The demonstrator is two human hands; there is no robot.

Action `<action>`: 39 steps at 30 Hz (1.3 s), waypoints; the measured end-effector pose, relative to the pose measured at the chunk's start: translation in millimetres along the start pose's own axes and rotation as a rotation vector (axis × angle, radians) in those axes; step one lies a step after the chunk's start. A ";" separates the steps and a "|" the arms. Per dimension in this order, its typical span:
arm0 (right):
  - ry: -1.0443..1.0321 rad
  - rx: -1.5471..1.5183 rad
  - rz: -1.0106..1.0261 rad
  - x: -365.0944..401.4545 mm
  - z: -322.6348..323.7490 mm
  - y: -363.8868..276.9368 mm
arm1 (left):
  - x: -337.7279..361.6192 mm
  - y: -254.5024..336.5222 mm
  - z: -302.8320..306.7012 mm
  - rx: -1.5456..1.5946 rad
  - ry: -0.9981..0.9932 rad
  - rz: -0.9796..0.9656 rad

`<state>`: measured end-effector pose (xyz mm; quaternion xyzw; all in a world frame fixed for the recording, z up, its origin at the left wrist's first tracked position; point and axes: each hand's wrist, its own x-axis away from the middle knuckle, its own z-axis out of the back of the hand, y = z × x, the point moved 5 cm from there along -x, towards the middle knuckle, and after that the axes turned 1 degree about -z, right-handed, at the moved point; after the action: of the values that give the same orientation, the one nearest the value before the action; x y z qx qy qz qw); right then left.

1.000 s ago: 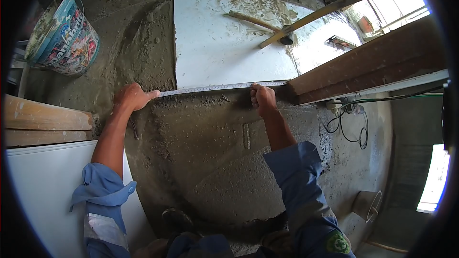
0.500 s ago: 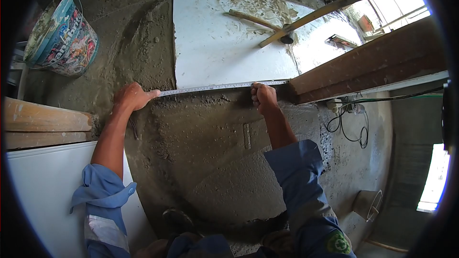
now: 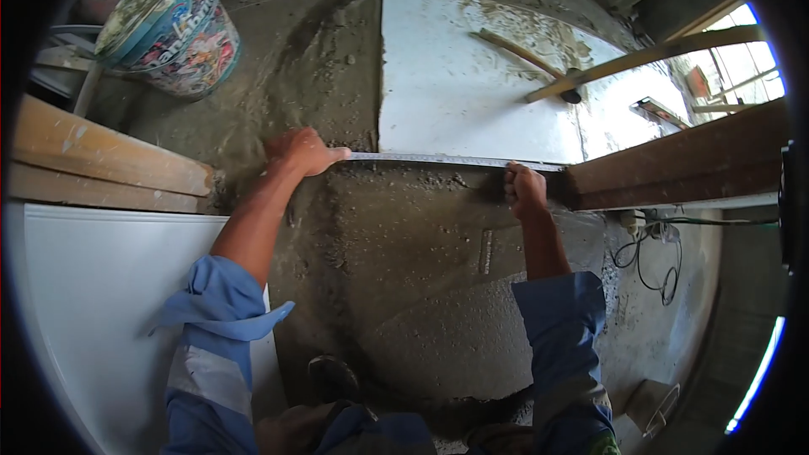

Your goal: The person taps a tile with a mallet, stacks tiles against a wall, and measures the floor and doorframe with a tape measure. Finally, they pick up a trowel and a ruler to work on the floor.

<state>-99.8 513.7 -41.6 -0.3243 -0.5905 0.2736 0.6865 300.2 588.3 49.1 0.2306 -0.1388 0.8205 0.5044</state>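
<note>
A pale measuring strip [image 3: 430,158] stretches along the near edge of a white board [image 3: 472,101] lying on wet mortar. At its left end, my left hand [image 3: 302,152] grips the strip, thumb pointing right. My right hand [image 3: 526,187] is closed on the strip near its right end, beside the brown door frame [image 3: 674,160]. Beneath and around both hands lies rough grey mortar [image 3: 404,244].
A paint-splashed bucket [image 3: 190,42] stands at upper left. A wooden-handled tool [image 3: 527,55] and a spirit level [image 3: 661,112] rest on the board. A wooden post [image 3: 109,160] and white door [image 3: 126,286] are at left. Cables [image 3: 666,261] hang at right.
The view has shifted, so the board, hands and bucket appear farther right. Both hands remain on the strip, which looks straighter.
</note>
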 end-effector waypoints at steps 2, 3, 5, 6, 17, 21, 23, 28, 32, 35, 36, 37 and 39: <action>-0.014 0.004 -0.011 -1.1 -0.6 1.4 | -2.2 0.1 -4.0 0.000 -0.013 -0.013; -0.012 0.006 -0.019 -1.7 0.3 2.2 | -2.5 -0.1 -5.1 -0.001 -0.013 -0.004; -0.014 0.017 -0.024 -1.3 1.1 2.0 | -3.2 0.0 -8.5 0.013 -0.057 -0.006; -0.007 0.027 -0.029 -0.5 0.9 2.0 | -3.8 -0.9 -9.7 0.013 -0.055 -0.001; 0.025 0.071 -0.018 0.0 2.1 1.2 | -6.8 -3.3 -15.6 0.038 -0.043 -0.007; 0.019 0.071 -0.025 2.1 1.4 -0.6 | -7.0 -2.9 -16.0 0.042 -0.054 -0.012; 0.015 0.066 -0.032 2.3 0.3 -0.7 | -8.3 -3.5 -17.2 0.033 -0.038 -0.016; 0.030 0.096 -0.012 0.5 -1.8 1.8 | -9.3 -7.0 -17.1 0.030 -0.027 -0.007; 0.029 0.093 -0.009 -0.4 -0.1 1.9 | -7.1 -6.8 -15.0 0.036 -0.037 -0.013; 0.019 0.101 -0.021 -2.1 0.0 1.4 | -7.3 -6.8 -14.5 0.041 -0.039 -0.017; 0.020 0.101 -0.021 -1.9 -0.9 1.2 | -7.8 -7.4 -14.6 0.042 -0.039 -0.017; 0.022 0.101 -0.023 -1.2 -1.2 1.7 | -8.1 -8.0 -15.2 0.045 -0.040 -0.015; 0.019 0.110 -0.032 -0.8 -2.2 0.9 | -8.1 -7.7 -15.4 0.046 -0.041 -0.015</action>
<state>-97.7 513.5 -42.9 -0.2793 -0.5732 0.2915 0.7131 306.6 592.7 31.7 0.2602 -0.1286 0.8148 0.5019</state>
